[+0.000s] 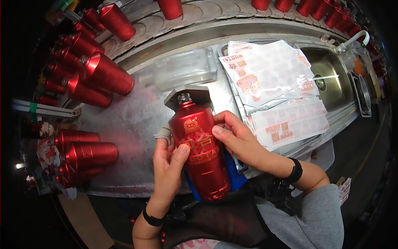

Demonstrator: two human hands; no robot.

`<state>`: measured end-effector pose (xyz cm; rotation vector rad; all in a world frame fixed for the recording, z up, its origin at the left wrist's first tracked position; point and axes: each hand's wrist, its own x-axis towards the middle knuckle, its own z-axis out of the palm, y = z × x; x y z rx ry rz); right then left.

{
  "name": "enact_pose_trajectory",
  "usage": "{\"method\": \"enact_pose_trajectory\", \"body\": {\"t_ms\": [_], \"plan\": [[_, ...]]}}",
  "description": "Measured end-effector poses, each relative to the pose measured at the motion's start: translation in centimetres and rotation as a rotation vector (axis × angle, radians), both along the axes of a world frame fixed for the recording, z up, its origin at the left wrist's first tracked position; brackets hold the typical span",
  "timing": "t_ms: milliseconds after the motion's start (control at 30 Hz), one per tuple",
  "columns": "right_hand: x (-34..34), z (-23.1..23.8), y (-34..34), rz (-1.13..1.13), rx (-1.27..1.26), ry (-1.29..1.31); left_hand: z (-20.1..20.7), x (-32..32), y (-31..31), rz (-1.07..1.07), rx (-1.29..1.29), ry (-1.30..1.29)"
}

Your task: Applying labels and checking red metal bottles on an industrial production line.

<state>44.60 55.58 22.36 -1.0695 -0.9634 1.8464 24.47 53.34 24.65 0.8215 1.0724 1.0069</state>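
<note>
A red metallic bottle with gold markings and an uncapped, clear neck is held between my two hands, its neck pointing away from me. My left hand grips its left side, the thumb pressed on the front near the gold lettering. One left fingertip wears a whitish wrap. My right hand holds the upper right side, thumb on the front and fingers bent behind. Beyond the neck shows a dark angular plate, partly hidden by the bottle. Something blue lies underneath the bottle.
Printed transparent sheets are stacked right of the bottle, beside a metal sink with a white faucet. Several red bottles lie at left; more lie nearer me. A slatted conveyor carrying bottles runs along the back.
</note>
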Motion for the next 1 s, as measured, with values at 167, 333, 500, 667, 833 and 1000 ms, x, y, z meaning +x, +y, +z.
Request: {"method": "enact_pose_trajectory", "body": {"t_ms": [167, 333, 500, 667, 833, 1000], "plan": [[0.0, 1.3, -0.3, 0.035, 0.101, -0.222, 0.0, 0.0, 0.0, -0.009, -0.009, -0.008], [-0.3, 2.6, 0.2, 0.075, 0.087, -0.317, 0.0, -0.1, 0.0, -0.018, -0.016, -0.032], [-0.6, 2.5, 0.2, 0.044, 0.073, -0.242, 0.0, -0.1, 0.1, -0.014, -0.012, -0.048], [-0.6, 2.6, 0.3, 0.044, 0.05, -0.228, 0.2, 0.0, 0.1, 0.002, -0.008, -0.051], [-0.6, 1.3, 0.5, 0.04, 0.071, -0.203, 1.0, 0.3, 1.0, -0.019, -0.056, -0.004], [-0.9, 1.6, 0.6, 0.027, 0.064, -0.191, 1.2, 0.9, 1.2, 0.018, -0.056, 0.01]]}}
